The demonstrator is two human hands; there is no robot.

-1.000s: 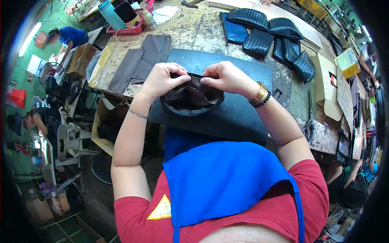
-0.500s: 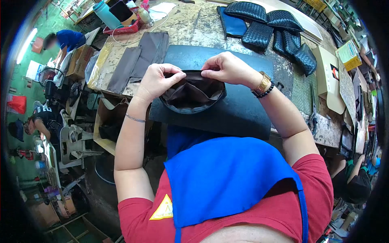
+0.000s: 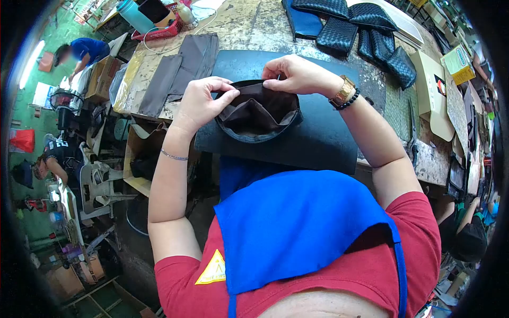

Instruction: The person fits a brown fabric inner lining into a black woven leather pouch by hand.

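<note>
A dark pouch (image 3: pixel 260 139) is held with its mouth open toward me, showing a brown lining with a folded inner pocket. My left hand (image 3: pixel 204 100) pinches the left part of its far rim between thumb and fingers. On the right part of that rim, my right hand (image 3: pixel 297 77) has a similar pinch. Beneath the pouch lies a smooth black board (image 3: pixel 323 143) at the table's near edge.
Brown fabric pieces (image 3: pixel 161 85) lie left of the board. Several black woven pouches (image 3: pixel 338 36) are at the back right, with scissors (image 3: pixel 412 127) below them. A red basket (image 3: pixel 161 33) stands back left. Co-workers (image 3: pixel 90 50) are at the far left and right.
The pouch's mouth has spread wider. My left hand has shifted slightly left, away from my right hand, and the whole view has moved slightly.
</note>
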